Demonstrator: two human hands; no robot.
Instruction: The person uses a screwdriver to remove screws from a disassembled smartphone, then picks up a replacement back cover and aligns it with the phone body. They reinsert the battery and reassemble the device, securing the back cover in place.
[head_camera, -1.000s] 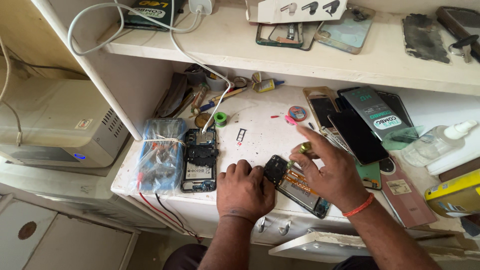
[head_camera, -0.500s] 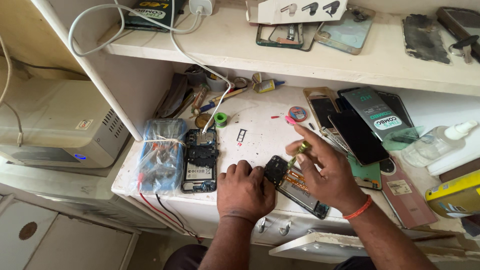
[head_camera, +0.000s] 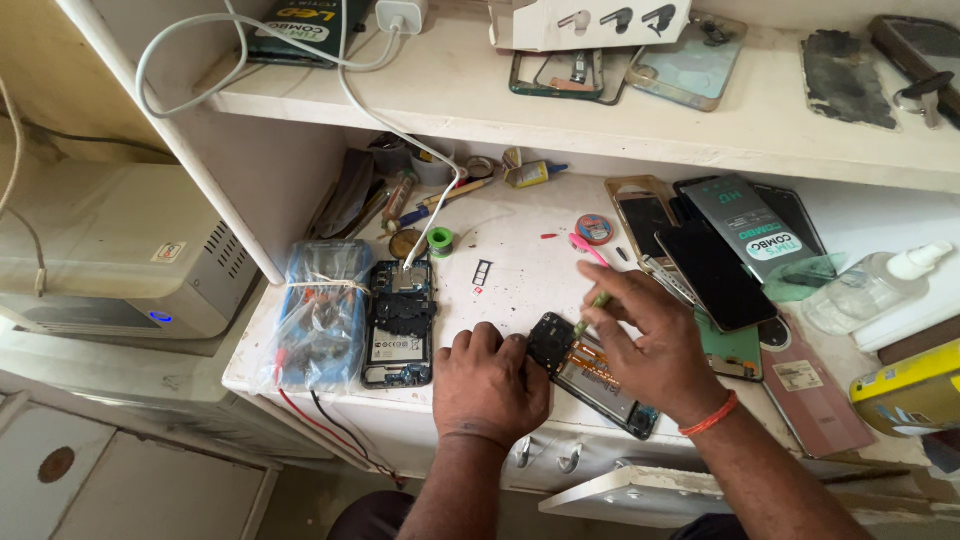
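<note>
My left hand (head_camera: 488, 385) rests knuckles-up, fingers curled, pinning the top end of an opened black phone w/ orange flex cables (head_camera: 590, 375) at the front edge of the white workbench (head_camera: 520, 260). Right hand (head_camera: 655, 345) is closed round a small green-handled tool (head_camera: 592, 308), tip down on the phone's board. Just left: another opened black phone (head_camera: 400, 325) w/ a white cable plugged in, beside a clear bag of parts (head_camera: 322, 315).

Two hands: left hand (head_camera: 488, 385), right hand (head_camera: 650, 345). Two opened phones (head_camera: 400, 325) (head_camera: 590, 375) lie near; one clear bottle (head_camera: 865, 285) stands far right.
</note>
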